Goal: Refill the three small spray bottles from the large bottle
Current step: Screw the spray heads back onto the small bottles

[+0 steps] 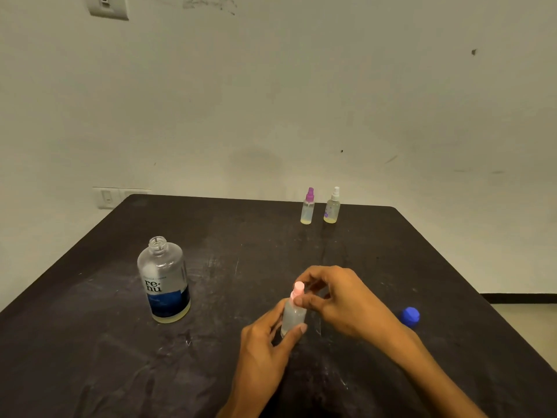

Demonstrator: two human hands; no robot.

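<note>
A small clear spray bottle with a pink spray top [293, 315] stands near the middle of the black table [90, 342]. My left hand [265, 348] grips its body from the left. My right hand [340, 300] has its fingers closed around the pink spray top. The large clear bottle [163, 280] with a blue "re-nu" label stands uncapped at the left, a little pale liquid at its bottom. Its blue cap [409, 317] lies on the table to the right of my hands. Two more small spray bottles stand at the far edge: one purple-topped [307, 207], one white-topped [332, 206].
The table's far edge runs along a pale wall with a switch plate [107, 198] at the left. The table's right edge drops off to the floor [524, 321] beyond the blue cap.
</note>
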